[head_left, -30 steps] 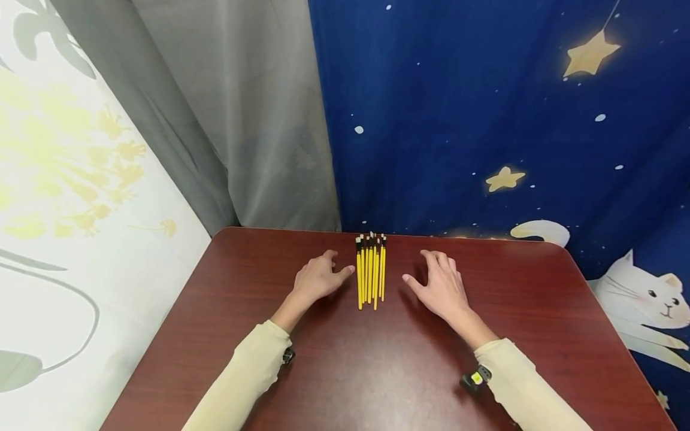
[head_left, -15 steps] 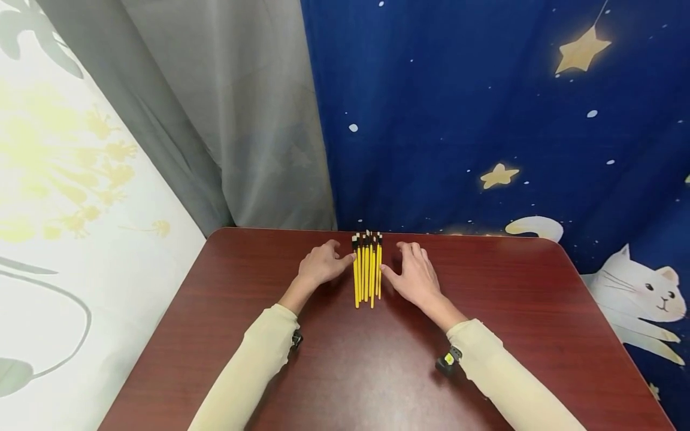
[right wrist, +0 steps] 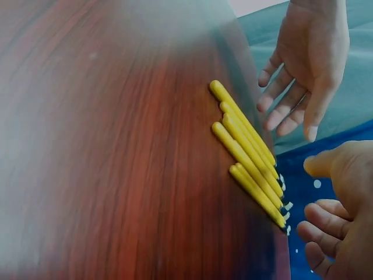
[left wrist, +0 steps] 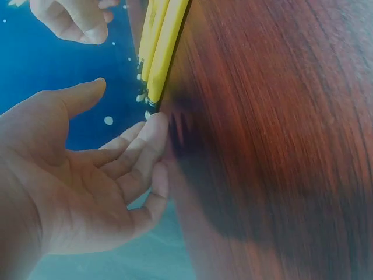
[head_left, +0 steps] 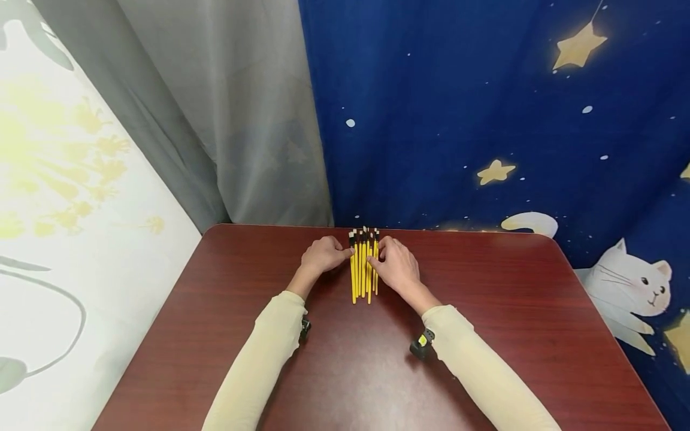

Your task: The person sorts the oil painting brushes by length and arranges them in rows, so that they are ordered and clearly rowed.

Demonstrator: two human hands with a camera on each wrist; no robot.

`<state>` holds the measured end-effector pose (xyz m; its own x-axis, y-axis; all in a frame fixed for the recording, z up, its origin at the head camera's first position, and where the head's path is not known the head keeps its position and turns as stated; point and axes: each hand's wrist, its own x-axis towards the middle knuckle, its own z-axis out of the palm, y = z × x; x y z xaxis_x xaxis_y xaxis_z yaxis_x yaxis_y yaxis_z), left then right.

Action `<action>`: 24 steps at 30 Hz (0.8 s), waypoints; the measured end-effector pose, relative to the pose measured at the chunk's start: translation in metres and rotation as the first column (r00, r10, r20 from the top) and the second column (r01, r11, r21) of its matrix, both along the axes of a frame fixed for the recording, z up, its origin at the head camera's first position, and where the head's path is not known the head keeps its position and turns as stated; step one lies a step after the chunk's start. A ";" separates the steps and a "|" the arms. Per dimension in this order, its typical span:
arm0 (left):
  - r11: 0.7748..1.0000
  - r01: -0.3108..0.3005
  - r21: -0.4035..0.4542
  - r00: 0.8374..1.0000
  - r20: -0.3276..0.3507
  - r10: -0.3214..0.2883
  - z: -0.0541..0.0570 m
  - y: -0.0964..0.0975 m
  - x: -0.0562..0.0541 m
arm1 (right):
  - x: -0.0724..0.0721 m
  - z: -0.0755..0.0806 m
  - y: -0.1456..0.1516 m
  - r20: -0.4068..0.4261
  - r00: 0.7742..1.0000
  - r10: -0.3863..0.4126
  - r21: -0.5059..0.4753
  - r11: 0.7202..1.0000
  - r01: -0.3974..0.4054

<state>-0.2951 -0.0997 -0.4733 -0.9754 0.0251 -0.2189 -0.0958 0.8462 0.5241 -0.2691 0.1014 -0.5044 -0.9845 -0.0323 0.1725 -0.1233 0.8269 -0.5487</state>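
Several paintbrushes [head_left: 362, 276] with yellow handles, dark ferrules and pale bristles lie side by side near the table's far edge, bristles pointing away. My left hand [head_left: 323, 254] is at their left, its thumb stretched toward the outermost handle. On the other side, my right hand [head_left: 398, 264] reaches in, its thumb over the right-hand brushes in the head view. In the left wrist view the left hand [left wrist: 87, 175] has loosely bent fingers, with a fingertip overlapping a brush tip. The right hand [right wrist: 347, 204] in the right wrist view has thumb and fingers apart, holding nothing.
The reddish-brown wooden table [head_left: 356, 371] has rounded far corners. Behind it hang a grey curtain [head_left: 259, 120] and a blue curtain [head_left: 409, 120] with stars and a white cat. A pale patterned panel [head_left: 81, 239] stands at the left. Dark cameras sit at both wrists.
My right hand has moved left from well beside the paintbrushes to right at them. The left hand has shifted only slightly closer. The brushes keep their arrangement while the head view shifts a little.
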 end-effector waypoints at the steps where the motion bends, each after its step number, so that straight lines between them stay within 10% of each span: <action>1: 1.000 0.000 0.003 1.000 0.008 0.000 -0.001 0.000 -0.003 | -0.001 0.000 -0.001 -0.001 1.000 -0.007 0.003 1.000 0.007; 24: 0.985 -0.018 -0.171 0.998 0.050 0.027 -0.008 0.015 -0.015 | -0.018 -0.011 -0.030 0.168 0.985 -0.039 0.097 0.995 0.023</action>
